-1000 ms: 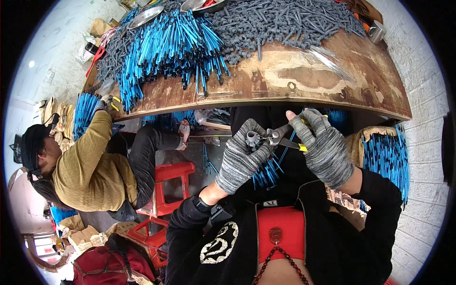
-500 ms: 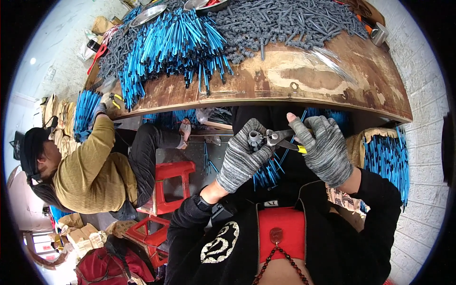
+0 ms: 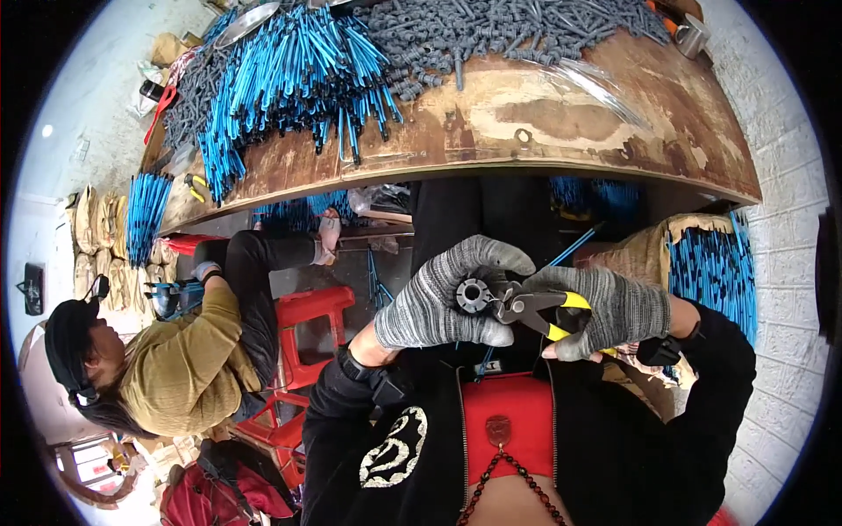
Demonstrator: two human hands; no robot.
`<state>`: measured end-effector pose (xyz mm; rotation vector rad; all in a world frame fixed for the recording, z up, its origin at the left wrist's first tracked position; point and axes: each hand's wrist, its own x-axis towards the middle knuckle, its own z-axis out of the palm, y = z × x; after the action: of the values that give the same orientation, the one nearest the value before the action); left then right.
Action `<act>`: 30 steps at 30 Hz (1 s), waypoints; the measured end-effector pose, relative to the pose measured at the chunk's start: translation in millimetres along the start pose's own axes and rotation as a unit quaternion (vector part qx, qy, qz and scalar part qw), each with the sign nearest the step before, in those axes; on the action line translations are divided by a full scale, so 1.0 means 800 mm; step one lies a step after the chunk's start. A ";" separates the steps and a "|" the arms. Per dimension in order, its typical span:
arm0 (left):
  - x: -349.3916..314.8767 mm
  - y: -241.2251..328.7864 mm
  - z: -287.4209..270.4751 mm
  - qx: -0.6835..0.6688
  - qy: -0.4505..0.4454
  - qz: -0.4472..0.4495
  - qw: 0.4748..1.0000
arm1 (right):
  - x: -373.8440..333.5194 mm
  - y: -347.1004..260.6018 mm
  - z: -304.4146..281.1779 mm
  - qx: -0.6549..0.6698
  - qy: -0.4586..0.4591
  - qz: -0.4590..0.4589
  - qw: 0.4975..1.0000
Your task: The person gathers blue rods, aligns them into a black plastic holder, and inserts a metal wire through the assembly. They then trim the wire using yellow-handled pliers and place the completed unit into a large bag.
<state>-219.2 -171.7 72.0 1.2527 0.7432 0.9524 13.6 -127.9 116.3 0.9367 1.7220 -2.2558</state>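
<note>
Above my lap, my left hand in a grey knitted fingerless glove is closed round a dark grey plastic fitting. The fitting's round, notched end faces up. My right hand, gloved alike, grips pliers with yellow-and-black handles, which stand spread apart. The metal jaws lie right at the fitting's side; whether they bite on anything is too small to tell. Behind my hands a thin blue rod slants upward, its lower end hidden.
The wooden table ahead carries a heap of blue rods and a pile of grey fittings. More pliers lie at its left edge. A co-worker sits left, near red stools. Bundled blue rods stand right.
My right hand has turned, its thumb lowered, and the pliers' handles now show spread. The fitting's end has tilted up. The co-worker's hand has moved from the table to the lap.
</note>
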 end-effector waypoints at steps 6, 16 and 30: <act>0.000 -0.010 -0.001 0.078 -0.029 0.010 0.996 | 0.005 0.013 -0.025 0.145 -0.209 0.052 0.966; 0.029 -0.005 0.011 0.018 0.133 -0.081 0.988 | 0.005 0.035 -0.040 -0.415 0.261 -0.311 0.815; 0.042 -0.015 -0.018 -0.040 0.097 -0.082 0.991 | 0.006 0.004 -0.047 -0.394 0.191 -0.173 0.882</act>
<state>-215.4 -135.6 58.8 1.0225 0.9364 0.9665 25.6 -93.2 105.4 0.9406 2.8297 -1.2704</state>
